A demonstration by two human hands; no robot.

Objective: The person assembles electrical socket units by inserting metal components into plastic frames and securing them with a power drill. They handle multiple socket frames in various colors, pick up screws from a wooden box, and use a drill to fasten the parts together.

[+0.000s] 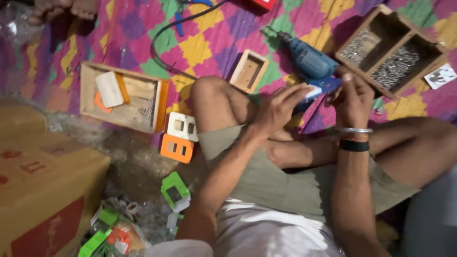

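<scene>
Blue plastic shows between both hands: a small blue-and-white part is held above the person's crossed legs, over the patchwork mat. The left hand closes its fingers around the white end of the part, while the right hand pinches the blue end with fingers curled narrow; what the right fingertips press on is hidden behind the knuckles. To do this step well, the judgement is that the left hand should keep the piece steady and level while the right does the fine fitting, with both wrists braced close to the knee so the part does not wobble. Just behind the hands lies a blue electric drill, its bit pointing away up the mat and its black cord looping off; it is best left where it lies until the piece is seated. A wooden two-compartment box of screws sits near the right hand, within easy reach. A small open wooden frame rests beside the left knee. Farther left are a shallow wooden tray, white and orange switch plates, and a cardboard carton. Loose small parts could slip into the lap, so a firm grip matters.
</scene>
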